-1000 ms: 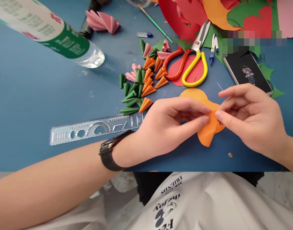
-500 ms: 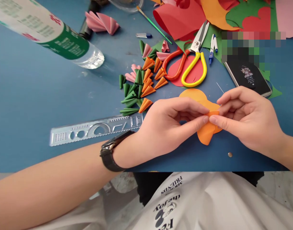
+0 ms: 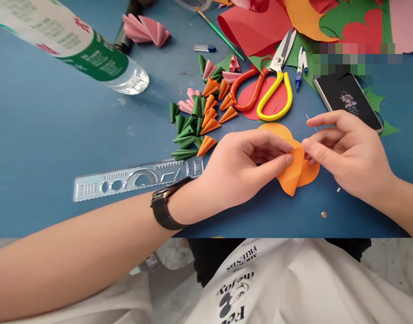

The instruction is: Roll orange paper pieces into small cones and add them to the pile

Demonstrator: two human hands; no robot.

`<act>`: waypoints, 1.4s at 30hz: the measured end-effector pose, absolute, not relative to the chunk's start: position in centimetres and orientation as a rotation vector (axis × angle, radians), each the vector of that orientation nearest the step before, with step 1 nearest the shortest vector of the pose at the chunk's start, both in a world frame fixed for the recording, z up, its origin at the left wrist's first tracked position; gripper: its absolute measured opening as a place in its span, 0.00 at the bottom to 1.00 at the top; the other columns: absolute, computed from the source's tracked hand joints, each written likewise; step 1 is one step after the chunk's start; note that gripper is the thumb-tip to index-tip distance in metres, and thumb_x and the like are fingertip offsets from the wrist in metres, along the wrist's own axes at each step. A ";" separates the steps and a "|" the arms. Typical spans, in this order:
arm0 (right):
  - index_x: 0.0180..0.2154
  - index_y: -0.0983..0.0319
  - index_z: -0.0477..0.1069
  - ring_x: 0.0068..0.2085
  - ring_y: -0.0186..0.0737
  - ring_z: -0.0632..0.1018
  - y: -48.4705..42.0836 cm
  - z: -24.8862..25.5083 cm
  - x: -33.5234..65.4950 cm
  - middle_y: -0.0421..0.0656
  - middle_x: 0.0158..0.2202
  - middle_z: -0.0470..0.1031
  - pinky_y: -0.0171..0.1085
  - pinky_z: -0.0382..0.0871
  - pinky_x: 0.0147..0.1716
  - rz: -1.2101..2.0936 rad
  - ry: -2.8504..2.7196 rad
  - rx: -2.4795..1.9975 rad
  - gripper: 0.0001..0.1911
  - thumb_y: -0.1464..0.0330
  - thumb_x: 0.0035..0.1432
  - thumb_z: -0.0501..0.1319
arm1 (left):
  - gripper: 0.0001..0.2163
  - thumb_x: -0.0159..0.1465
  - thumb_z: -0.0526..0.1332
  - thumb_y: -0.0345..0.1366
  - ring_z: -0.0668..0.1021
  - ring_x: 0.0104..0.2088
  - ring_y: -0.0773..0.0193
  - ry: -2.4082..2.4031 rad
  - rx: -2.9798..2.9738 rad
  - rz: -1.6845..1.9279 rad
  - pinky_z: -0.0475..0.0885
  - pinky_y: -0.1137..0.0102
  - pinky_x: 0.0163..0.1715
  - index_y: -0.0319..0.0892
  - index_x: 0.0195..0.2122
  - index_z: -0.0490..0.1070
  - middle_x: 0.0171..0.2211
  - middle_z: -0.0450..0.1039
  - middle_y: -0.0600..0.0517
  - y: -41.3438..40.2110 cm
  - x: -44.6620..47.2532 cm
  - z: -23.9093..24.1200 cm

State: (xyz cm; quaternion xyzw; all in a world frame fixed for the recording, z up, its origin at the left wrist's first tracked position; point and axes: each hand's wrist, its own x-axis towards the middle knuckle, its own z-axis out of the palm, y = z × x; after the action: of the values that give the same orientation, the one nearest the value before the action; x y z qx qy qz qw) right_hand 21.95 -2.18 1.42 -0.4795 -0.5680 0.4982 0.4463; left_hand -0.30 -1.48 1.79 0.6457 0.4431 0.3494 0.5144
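Note:
My left hand (image 3: 242,168), with a dark watch on its wrist, pinches the left edge of a small orange paper piece (image 3: 294,173) between thumb and fingers. My right hand (image 3: 344,153) pinches the same paper from the right, its index finger stretched out above. The paper is curled between the two hands, just over the blue table (image 3: 58,148). A flat orange paper disc (image 3: 277,131) lies right behind it.
A pile of rolled orange, green and pink paper cones (image 3: 199,119) lies left of my hands. Scissors (image 3: 270,90) with red and yellow handles, a phone (image 3: 348,99), a metal ruler (image 3: 135,180), a lying bottle (image 3: 78,49) and coloured paper sheets (image 3: 260,27) surround the spot.
Both hands have shifted slightly up and away from me with the orange paper. The paper is curled further over, its right edge now rolled toward my left fingers.

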 end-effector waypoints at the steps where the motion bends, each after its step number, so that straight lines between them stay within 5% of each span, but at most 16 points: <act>1: 0.47 0.53 0.77 0.32 0.41 0.86 -2.1 1.3 21.9 0.36 0.32 0.85 0.39 0.86 0.35 1.253 -1.423 -1.171 0.18 0.67 0.59 0.78 | 0.03 0.65 0.72 0.32 0.90 0.34 0.61 1.065 1.557 0.832 0.86 0.73 0.35 0.46 0.39 0.84 0.36 0.90 0.53 -1.5 -0.3 1.8; 9: 0.46 0.54 0.82 0.36 0.42 0.86 -1.4 0.6 22.2 0.38 0.36 0.87 0.43 0.85 0.40 1.029 -1.734 -1.168 0.06 0.66 0.67 0.72 | 0.06 0.71 0.67 0.37 0.84 0.29 0.63 1.103 2.086 0.773 0.79 0.67 0.32 0.48 0.39 0.86 0.31 0.87 0.54 -0.8 -1.0 2.0; 19: 0.46 0.56 0.83 0.43 0.53 0.86 -0.4 -0.1 22.4 0.49 0.46 0.88 0.51 0.82 0.44 0.346 -2.239 -1.076 0.10 0.73 0.68 0.65 | 0.08 0.67 0.66 0.33 0.80 0.26 0.65 1.283 2.148 0.666 0.73 0.69 0.32 0.45 0.36 0.87 0.29 0.86 0.55 -0.4 -0.4 1.6; 22: 0.44 0.59 0.83 0.42 0.54 0.84 -0.3 -0.2 22.4 0.49 0.42 0.88 0.51 0.81 0.43 0.203 -2.328 -1.004 0.11 0.73 0.71 0.61 | 0.09 0.65 0.66 0.31 0.81 0.27 0.65 1.291 2.107 0.676 0.73 0.70 0.31 0.44 0.38 0.88 0.30 0.87 0.54 -0.4 -0.3 1.7; 42: 0.39 0.61 0.86 0.40 0.51 0.79 0.0 -0.3 22.9 0.47 0.36 0.88 0.48 0.76 0.37 0.151 -2.464 -0.936 0.16 0.71 0.74 0.59 | 0.04 0.64 0.65 0.30 0.80 0.25 0.65 1.263 2.146 0.516 0.70 0.70 0.30 0.42 0.35 0.80 0.27 0.83 0.55 0.4 -0.3 2.1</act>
State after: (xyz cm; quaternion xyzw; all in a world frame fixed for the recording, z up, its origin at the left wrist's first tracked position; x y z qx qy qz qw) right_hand 22.85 -0.05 -0.31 -0.3435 -0.9041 0.0553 0.2482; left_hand -0.29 0.40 2.10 0.8064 0.4745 0.1939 0.2950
